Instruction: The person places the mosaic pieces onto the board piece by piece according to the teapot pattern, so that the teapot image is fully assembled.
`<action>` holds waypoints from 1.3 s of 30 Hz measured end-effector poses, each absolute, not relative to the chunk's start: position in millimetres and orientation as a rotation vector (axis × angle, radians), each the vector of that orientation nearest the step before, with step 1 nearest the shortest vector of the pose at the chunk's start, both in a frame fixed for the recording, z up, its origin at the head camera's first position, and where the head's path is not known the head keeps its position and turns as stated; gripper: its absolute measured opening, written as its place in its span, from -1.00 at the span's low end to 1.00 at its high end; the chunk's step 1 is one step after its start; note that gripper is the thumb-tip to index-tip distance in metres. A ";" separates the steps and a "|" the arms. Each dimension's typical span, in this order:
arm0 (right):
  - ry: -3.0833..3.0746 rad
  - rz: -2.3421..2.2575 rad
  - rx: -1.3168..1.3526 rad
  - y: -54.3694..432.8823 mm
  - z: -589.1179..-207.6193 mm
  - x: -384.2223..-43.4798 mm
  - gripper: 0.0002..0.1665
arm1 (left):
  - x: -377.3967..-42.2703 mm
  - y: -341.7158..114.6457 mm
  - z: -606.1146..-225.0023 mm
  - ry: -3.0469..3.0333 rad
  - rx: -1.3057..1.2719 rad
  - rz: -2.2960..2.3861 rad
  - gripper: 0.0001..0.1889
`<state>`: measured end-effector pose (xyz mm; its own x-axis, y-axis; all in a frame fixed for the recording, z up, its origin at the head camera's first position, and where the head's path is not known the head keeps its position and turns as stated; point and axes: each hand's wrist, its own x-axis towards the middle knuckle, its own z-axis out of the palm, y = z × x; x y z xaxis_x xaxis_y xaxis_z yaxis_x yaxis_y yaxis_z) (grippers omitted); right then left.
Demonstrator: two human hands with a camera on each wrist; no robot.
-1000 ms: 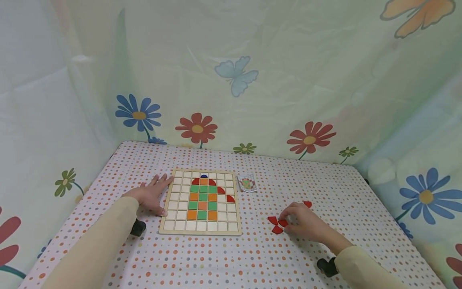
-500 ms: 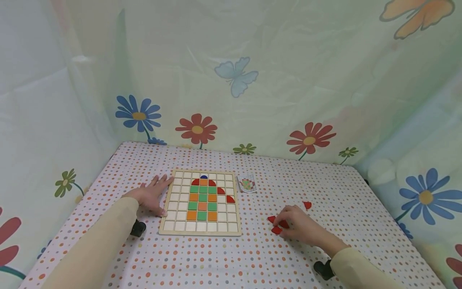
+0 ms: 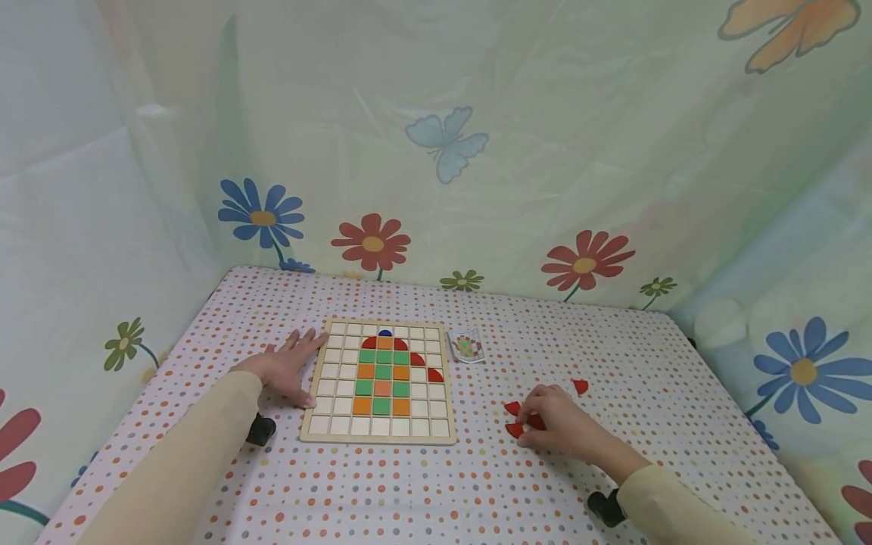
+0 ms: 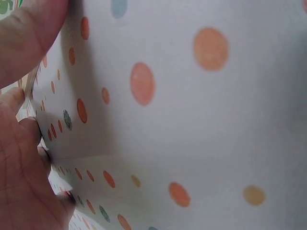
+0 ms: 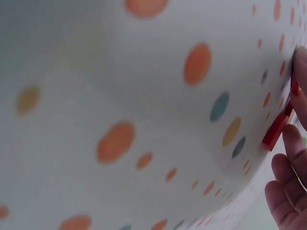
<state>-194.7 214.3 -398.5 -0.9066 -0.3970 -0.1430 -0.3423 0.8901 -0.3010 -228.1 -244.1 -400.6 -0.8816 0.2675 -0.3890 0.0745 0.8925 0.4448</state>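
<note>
In the head view my left hand [image 3: 281,372] rests with spread fingers along the left edge of a wooden grid board [image 3: 376,437]. Green and orange squares, red quarter-circle tiles and a small blue piece form a pattern on it. To the board's right, my right hand [image 3: 562,424] reaches down over loose red quarter-circle tiles [image 3: 514,431]. Its thumb touches one tile and a fingertip touches another red tile [image 5: 276,132] in the right wrist view. Thumb and fingers stand apart, and the hand partly hides the tiles. Another red tile [image 3: 580,387] lies behind the hand.
A small clear packet or card [image 3: 466,346] with a printed coloured pattern lies by the board's upper right. A dotted cloth [image 3: 381,499] covers the table. Flower-printed sheets [image 3: 504,197] rise behind and on both sides.
My right hand has shifted slightly left and toward me over the red tiles. The nearest tile has slid a little to the left. My left hand stays put.
</note>
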 end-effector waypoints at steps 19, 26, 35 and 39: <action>2.965 -0.312 -0.588 195.9 -398.3 -184.5 -0.68 | -229.0 -245.2 -401.2 2.606 0.259 0.583 0.22; 2.870 -0.396 -0.683 200.7 -395.8 -185.8 -0.75 | -228.7 -244.7 -400.5 2.599 0.257 0.586 0.23; 2.672 -0.446 -0.924 207.3 -389.6 -198.3 -0.60 | -228.2 -245.4 -400.1 2.595 0.251 0.587 0.23; 2.679 -0.445 -0.924 206.1 -391.6 -200.7 -0.66 | -228.0 -244.8 -399.7 2.597 0.252 0.588 0.21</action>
